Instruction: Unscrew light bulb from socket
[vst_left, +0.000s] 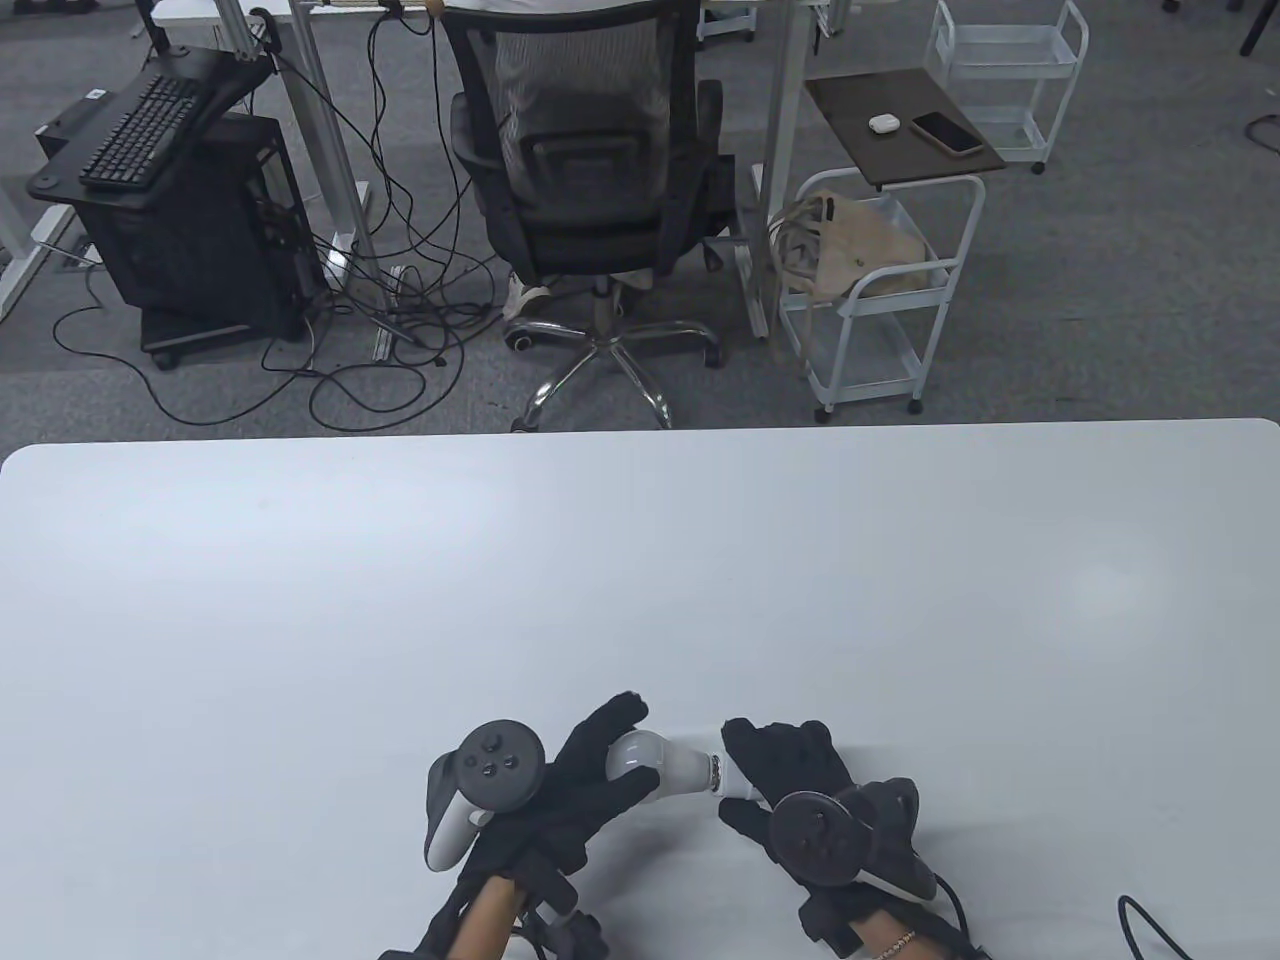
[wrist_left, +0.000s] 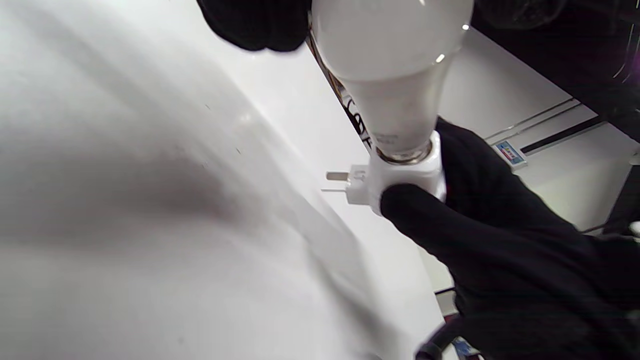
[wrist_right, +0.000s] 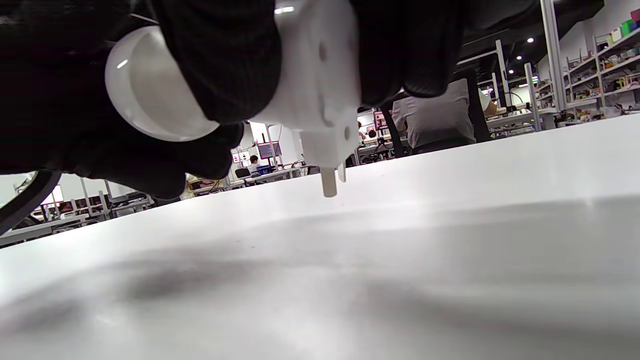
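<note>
White bulb (vst_left: 650, 766) lies level above the desk (vst_left: 300, 600) — left hand (vst_left: 580, 790) clamped on its globe to twist, right hand (vst_left: 800, 790) at its base clamped on the socket (wrist_left: 405, 177) — bracing it, likely.

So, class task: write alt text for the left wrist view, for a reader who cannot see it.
A white light bulb sits screwed into a small white plug-in socket, held above a white table. The black-gloved right hand grips the socket, whose two prongs point left; the left hand's fingers touch the bulb's globe at the top edge.
</note>
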